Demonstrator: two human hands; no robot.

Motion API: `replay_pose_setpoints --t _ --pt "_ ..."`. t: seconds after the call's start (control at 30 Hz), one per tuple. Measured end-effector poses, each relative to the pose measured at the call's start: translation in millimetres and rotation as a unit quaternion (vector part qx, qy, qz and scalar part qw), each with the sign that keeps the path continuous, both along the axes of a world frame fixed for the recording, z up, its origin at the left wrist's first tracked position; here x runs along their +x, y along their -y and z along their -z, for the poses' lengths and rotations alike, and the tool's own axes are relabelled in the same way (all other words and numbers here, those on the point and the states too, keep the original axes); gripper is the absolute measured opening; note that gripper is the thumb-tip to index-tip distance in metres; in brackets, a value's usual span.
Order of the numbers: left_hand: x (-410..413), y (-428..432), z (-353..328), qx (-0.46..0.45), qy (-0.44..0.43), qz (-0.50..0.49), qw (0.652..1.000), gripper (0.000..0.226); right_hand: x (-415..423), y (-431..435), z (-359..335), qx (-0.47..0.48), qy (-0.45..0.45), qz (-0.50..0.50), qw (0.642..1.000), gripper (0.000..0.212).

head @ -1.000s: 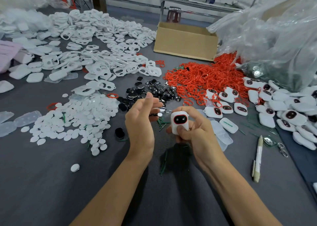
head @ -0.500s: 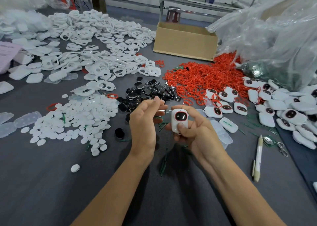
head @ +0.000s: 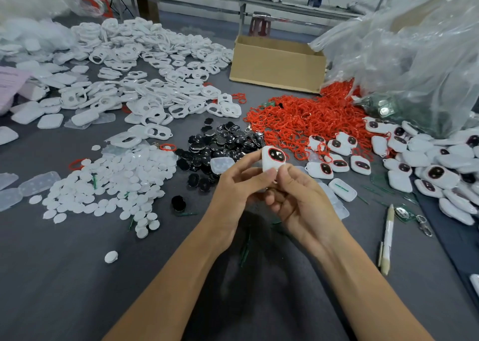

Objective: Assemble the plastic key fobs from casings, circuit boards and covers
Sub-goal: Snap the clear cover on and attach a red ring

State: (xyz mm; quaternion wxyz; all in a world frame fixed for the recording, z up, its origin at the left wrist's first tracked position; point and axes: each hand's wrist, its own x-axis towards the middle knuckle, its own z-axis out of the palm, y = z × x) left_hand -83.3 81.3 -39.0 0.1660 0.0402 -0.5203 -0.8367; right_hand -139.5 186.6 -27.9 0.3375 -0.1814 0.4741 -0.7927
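On the grey cloth-covered table [head: 64, 289] lie heaps of parts: white plastic casings [head: 145, 63] far left, red rubber rings [head: 298, 117] far right, and finished white fobs [head: 438, 172] at the right.

Half a second ago the left hand [head: 233, 193] was just beside the piece. Now it meets the right hand [head: 303, 200], and both pinch the white plastic key fob with the dark red-rimmed window [head: 273, 159], held above the table centre. I judge this is the step of pressing it closed.

Its long axis runs near to far. The window faces up at the far end, and the near end is hidden by fingers.
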Motion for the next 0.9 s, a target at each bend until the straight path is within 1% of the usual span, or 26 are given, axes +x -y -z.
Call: replay_pose_setpoints --t 0.07,0.13,0.17,0.27,0.33,0.4,0.47,0.53,0.57,0.6,0.67,0.7,0.77,0.83,0.87,0.9 --pt "0.1 -0.4 0.2 0.004 -0.003 0.009 1.000 0.039 -0.8 -0.3 0.8 0.001 -0.016 -0.001 1.000 0.019" --pt "0.6 -0.7 0.3 0.014 -0.004 0.011 1.000 0.029 -2.2 -0.7 1.7 0.004 -0.018 -0.004 1.000 0.023" --pt "1.0 -0.6 0.0 0.017 0.000 0.010 1.000 0.028 -2.6 -0.8 1.8 0.010 -0.017 -0.005 1.000 0.025" --pt "1.5 2.4 -0.1 0.024 0.002 0.002 1.000 0.030 -2.1 -1.0 2.0 0.038 -0.034 -0.007 0.999 0.032" --pt "1.8 3.5 -1.3 0.048 -0.003 0.024 0.999 0.033 -2.0 -1.4 2.0 0.062 -0.050 -0.010 0.997 0.035" --pt "1.9 3.2 -2.6 0.074 -0.006 0.046 0.996 0.039 -2.7 -2.0 1.7 0.083 -0.043 -0.014 0.996 0.035" --pt "1.3 3.5 -1.6 0.084 -0.014 0.057 0.995 0.038 -2.5 -2.4 1.1 0.109 -0.029 -0.020 0.993 0.036" --pt "0.6 4.5 -1.1 0.077 -0.004 0.042 0.996 0.035 -0.3 -1.9 0.4 0.132 -0.032 -0.008 0.991 0.038" --pt "-0.5 5.5 -0.7 0.077 0.009 0.019 0.997 0.035 0.8 -1.2 0.3 0.138 -0.043 0.012 0.989 0.038" --pt "-1.7 6.7 0.3 0.081 0.024 -0.010 0.996 0.035 1.7 -0.9 0.4 0.148 -0.066 0.039 0.986 0.041" --pt "-4.0 8.6 3.5 0.085 0.042 -0.053 0.994 0.035 2.5 -1.1 0.6 0.170 -0.146 0.097 0.970 0.048" --pt "-4.7 8.5 4.3 0.078 0.045 -0.062 0.994 0.034 1.8 -1.4 0.9 0.170 -0.193 0.125 0.958 0.045" --pt "-5.3 7.1 5.4 0.069 0.054 -0.078 0.993 0.033 -0.2 -3.3 2.0 0.163 -0.290 0.175 0.927 0.025" --pt "-5.3 5.6 5.2 0.064 0.071 -0.102 0.990 0.036 -1.1 -3.6 3.1 0.173 -0.355 0.196 0.898 0.008" --pt "-5.3 5.2 5.3 0.059 0.078 -0.112 0.989 0.038 -1.0 -3.3 4.2 0.181 -0.376 0.201 0.886 0.007" --pt "-5.4 4.6 5.3 0.053 0.083 -0.122 0.988 0.039 -0.6 -2.8 5.2 0.189 -0.395 0.207 0.875 0.012"
